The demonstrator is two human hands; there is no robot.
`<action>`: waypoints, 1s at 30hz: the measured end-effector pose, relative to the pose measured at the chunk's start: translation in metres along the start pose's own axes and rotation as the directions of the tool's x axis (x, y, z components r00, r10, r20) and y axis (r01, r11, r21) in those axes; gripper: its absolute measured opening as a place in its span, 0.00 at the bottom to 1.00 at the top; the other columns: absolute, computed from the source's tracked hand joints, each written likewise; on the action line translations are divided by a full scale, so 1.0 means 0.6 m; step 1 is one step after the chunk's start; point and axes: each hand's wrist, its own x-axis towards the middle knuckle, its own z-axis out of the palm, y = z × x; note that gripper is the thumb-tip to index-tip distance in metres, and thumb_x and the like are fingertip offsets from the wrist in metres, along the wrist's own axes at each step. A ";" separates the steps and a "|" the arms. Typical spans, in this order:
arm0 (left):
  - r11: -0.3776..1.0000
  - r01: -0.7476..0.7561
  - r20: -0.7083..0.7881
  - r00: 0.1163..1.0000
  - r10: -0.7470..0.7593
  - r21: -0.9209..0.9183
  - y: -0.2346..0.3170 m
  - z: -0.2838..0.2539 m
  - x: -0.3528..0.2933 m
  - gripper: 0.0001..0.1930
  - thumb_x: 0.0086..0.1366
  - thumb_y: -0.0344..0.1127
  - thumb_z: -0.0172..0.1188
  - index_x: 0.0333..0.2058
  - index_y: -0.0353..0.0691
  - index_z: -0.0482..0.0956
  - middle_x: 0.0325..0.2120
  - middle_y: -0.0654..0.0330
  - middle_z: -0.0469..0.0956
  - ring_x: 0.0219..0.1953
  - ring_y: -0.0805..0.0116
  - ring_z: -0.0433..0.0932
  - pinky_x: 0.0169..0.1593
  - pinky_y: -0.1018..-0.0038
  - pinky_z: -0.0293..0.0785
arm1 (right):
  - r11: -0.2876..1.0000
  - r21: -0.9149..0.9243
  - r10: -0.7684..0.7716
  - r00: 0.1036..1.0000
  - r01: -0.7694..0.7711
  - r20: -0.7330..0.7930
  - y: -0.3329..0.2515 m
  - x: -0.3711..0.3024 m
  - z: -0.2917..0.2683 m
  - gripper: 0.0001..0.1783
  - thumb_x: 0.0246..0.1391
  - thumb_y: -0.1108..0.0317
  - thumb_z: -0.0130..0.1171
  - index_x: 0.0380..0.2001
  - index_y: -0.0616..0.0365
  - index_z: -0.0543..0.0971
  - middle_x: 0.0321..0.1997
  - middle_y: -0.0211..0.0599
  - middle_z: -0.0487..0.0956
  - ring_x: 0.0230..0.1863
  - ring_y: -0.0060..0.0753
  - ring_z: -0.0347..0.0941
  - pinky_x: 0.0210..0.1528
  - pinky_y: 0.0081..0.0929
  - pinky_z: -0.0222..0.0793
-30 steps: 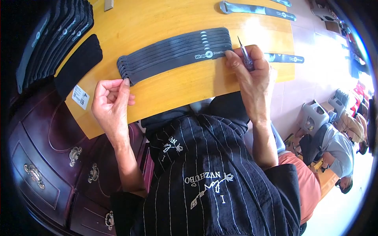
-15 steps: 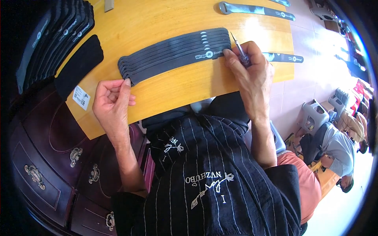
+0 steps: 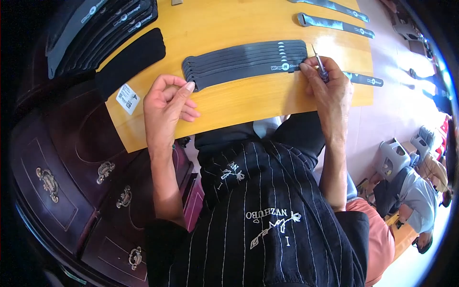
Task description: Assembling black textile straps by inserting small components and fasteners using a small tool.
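A fanned row of dark grey storage straps with rounded ends lies across the wooden table in front of me. My left hand pinches the left end of the nearest strap between thumb and forefinger, its other fingers loosely curled. At the opposite end, my right hand has thumb and forefinger on the same strap's tip. Tucked in that hand is a small pointed tool with a thin metal tip and a clear handle, the tip pointing away from me. The exact contact under the right fingertips is hidden.
On the table's left stand an overlapping pile of straps, a black strap stack and a white label. Single straps lie at the right. Dark drawers are at left; seated people and stools at right.
The whole view has shifted, so the table, straps and both hands appear farther right. Both hands keep their places at the strap's two ends, the tool still in the right one.
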 end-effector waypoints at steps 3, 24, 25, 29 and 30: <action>1.000 -0.009 -0.016 1.000 0.009 -0.017 -0.001 -0.002 -0.004 0.08 0.62 0.32 0.61 0.34 0.36 0.71 0.19 0.59 0.76 0.17 0.75 0.76 0.21 0.84 0.70 | 0.981 -0.137 -0.151 0.986 0.140 -0.075 0.001 -0.002 0.007 0.10 0.54 0.64 0.60 0.34 0.59 0.77 0.19 0.39 0.78 0.19 0.32 0.74 0.26 0.28 0.69; 0.985 -0.136 0.062 0.988 0.143 -0.106 -0.001 0.053 0.012 0.11 0.68 0.35 0.52 0.37 0.31 0.74 0.29 0.54 0.78 0.28 0.66 0.81 0.35 0.76 0.79 | 0.908 -0.116 -0.390 0.914 0.402 0.116 -0.024 0.005 0.039 0.12 0.48 0.62 0.63 0.29 0.58 0.75 0.28 0.42 0.78 0.31 0.45 0.76 0.31 0.35 0.70; 0.984 -0.140 0.077 0.986 0.149 -0.110 0.002 0.054 0.009 0.11 0.68 0.35 0.52 0.37 0.31 0.74 0.29 0.54 0.78 0.28 0.66 0.81 0.35 0.76 0.79 | 0.901 -0.082 -0.412 0.900 0.425 0.142 -0.023 0.005 0.030 0.11 0.48 0.63 0.63 0.29 0.59 0.75 0.28 0.42 0.78 0.31 0.45 0.76 0.31 0.35 0.70; 0.981 -0.190 0.056 0.980 0.193 -0.048 0.020 0.067 -0.012 0.10 0.67 0.34 0.53 0.38 0.32 0.74 0.29 0.55 0.78 0.27 0.69 0.80 0.33 0.78 0.78 | 0.958 -0.009 -0.285 0.959 0.285 0.001 -0.004 -0.016 -0.033 0.10 0.50 0.65 0.62 0.31 0.60 0.76 0.28 0.42 0.78 0.31 0.41 0.77 0.34 0.32 0.71; 0.974 -0.219 0.094 0.970 0.224 -0.058 0.025 0.076 -0.013 0.10 0.67 0.34 0.53 0.38 0.32 0.74 0.29 0.55 0.78 0.28 0.69 0.80 0.33 0.78 0.77 | 0.952 -0.093 -0.298 0.951 0.291 -0.076 0.014 -0.013 -0.051 0.10 0.51 0.66 0.62 0.32 0.61 0.77 0.29 0.42 0.78 0.33 0.38 0.77 0.35 0.31 0.71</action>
